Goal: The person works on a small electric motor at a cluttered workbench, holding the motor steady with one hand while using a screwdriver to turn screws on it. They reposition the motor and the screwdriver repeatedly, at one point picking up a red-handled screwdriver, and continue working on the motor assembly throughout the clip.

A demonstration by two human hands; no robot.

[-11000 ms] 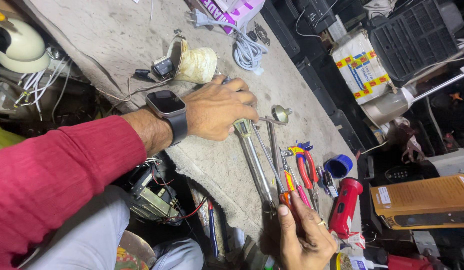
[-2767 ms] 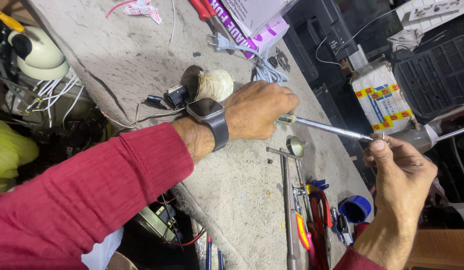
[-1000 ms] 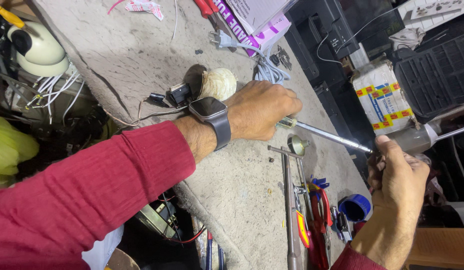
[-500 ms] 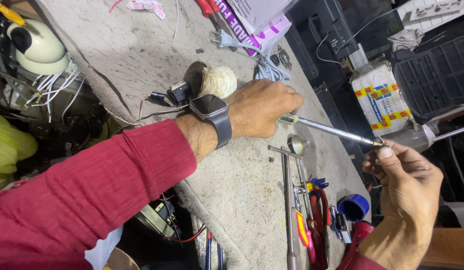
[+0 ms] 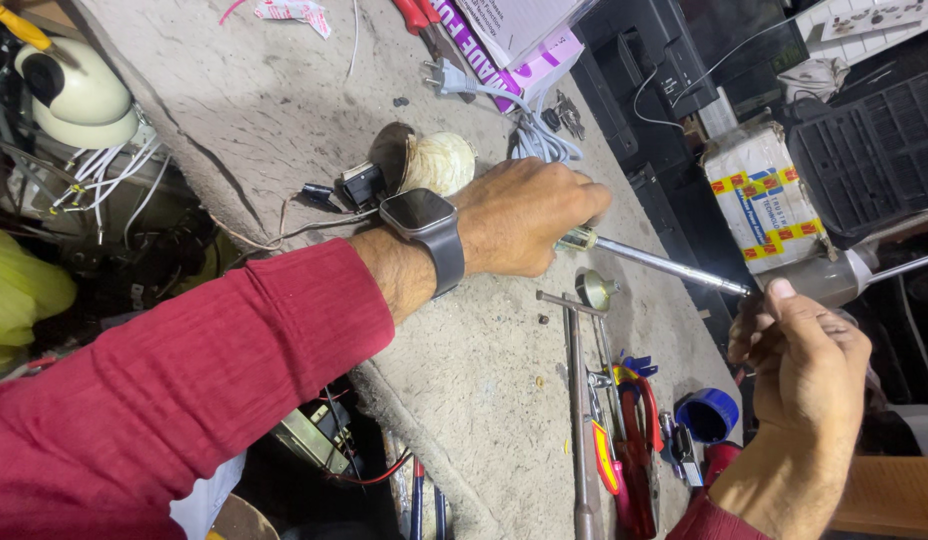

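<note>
Left hand [image 5: 529, 215] w/ smartwatch [image 5: 424, 232] is fisted round the clear handle of a screwdriver [image 5: 649, 257], thin steel shaft slanting right over the rough grey bench [image 5: 284, 110]. Right hand [image 5: 799, 350] pinches sthg tiny at the tip, fingers pressed together; can't tell what. Near: red-handled pliers [image 5: 639, 440], blue round cap [image 5: 709, 413].

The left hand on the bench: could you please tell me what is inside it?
The left hand is closed on a screwdriver; the clear handle end and metal shaft stick out, the rest of the handle is covered.
</note>
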